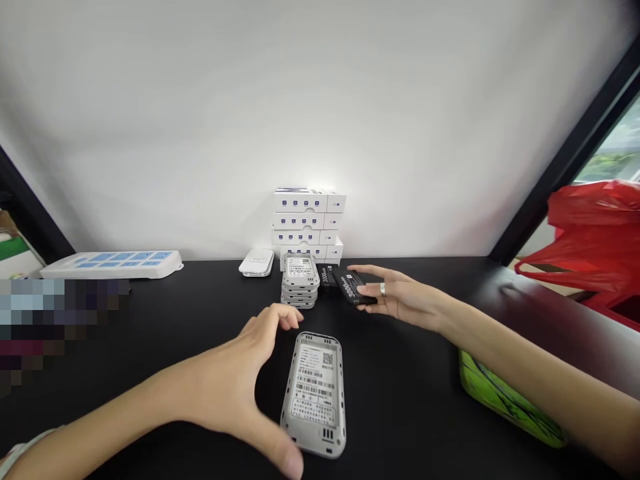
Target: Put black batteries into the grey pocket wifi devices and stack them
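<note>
In front of me a white device body (pixel 315 393) lies on the black table with its battery bay facing up, showing a printed label with barcodes. My left hand (pixel 235 370) is beside its left edge, thumb and fingers spread wide, holding nothing. My right hand (pixel 395 293), with a ring on one finger, grips a flat black battery (pixel 351 287) marked 3000 between thumb and fingers. More black batteries (pixel 327 275) sit just left of it. Behind the single body, several similar device bodies (pixel 300 273) are stacked, the top one also bay-up.
White boxes (pixel 300 221) are piled against the wall behind the stack. White covers (pixel 257 262) lie to their left. A white power strip (pixel 115 263) is at the far left, a green pouch (pixel 505 397) under my right forearm, and red plastic bags (pixel 595 233) at the right.
</note>
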Motion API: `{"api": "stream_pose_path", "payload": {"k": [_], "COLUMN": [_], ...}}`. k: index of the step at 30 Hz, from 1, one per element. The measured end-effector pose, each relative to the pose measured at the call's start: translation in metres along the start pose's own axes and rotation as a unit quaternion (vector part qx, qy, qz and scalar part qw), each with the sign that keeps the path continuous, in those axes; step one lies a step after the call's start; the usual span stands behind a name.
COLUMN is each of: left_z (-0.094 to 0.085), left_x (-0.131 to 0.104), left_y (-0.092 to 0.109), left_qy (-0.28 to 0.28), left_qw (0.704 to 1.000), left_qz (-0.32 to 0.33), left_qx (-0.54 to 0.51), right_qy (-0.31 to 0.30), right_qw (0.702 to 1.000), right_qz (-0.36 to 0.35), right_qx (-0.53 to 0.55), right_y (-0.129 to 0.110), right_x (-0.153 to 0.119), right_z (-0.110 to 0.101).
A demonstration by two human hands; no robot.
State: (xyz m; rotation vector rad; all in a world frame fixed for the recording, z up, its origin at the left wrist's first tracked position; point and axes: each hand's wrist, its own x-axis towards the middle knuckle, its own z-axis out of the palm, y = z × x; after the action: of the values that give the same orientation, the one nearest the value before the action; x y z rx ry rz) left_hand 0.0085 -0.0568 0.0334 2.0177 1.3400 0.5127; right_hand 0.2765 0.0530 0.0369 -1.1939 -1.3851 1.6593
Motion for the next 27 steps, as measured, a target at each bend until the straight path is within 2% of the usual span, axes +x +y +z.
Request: {"api": "stream_pose_path", "payload": {"k": [2,4,8,12,14,17,21,24,27], "left_z": [0.003,0.008,0.022,0.028,0.029,0.030,0.032,0.033,0.034], "left_x": [0.000,0.001,0.001,0.000,0.000,-0.001,-0.001,0.000,0.001], "left_y": [-0.010,-0.015,-0.013,-0.011,-0.012,-0.012,-0.011,-0.010,-0.009], "left_qy": [-0.054,-0.068,-0.015,-0.003,0.014,0.040,0.049,0.055,0.046], "left_qw": [0.998,0.997,0.999,0.999,0.998,0.997,0.996,0.996,0.996], "left_qz": [0.033,0.032,0.005,-0.005,-0.004,-0.005,0.008,0.007,-0.006], "left_qx": [-0.028,-0.028,-0.041,-0.053,-0.060,-0.071,-0.076,-0.076,-0.075], "right_qy": [-0.023,-0.033,-0.034,-0.045,-0.026,-0.020,-0.096,-0.174,-0.205], "right_qw": [0.999,0.999,0.995,0.979,0.958,0.914,0.880,0.836,0.805], "right_qz": [-0.021,-0.040,-0.086,-0.154,-0.183,-0.185,-0.219,-0.243,-0.252], "right_qx": [0.009,0.004,-0.043,-0.130,-0.219,-0.360,-0.411,-0.459,-0.496], "right_y": [0.001,0.006,0.022,0.033,0.033,0.032,0.026,0.018,0.017], "right_x": [-0.013,-0.023,-0.031,-0.027,-0.027,-0.031,-0.046,-0.059,-0.067], "right_z": [0.010,0.024,0.051,0.059,0.058,0.053,0.051,0.053,0.060]}}
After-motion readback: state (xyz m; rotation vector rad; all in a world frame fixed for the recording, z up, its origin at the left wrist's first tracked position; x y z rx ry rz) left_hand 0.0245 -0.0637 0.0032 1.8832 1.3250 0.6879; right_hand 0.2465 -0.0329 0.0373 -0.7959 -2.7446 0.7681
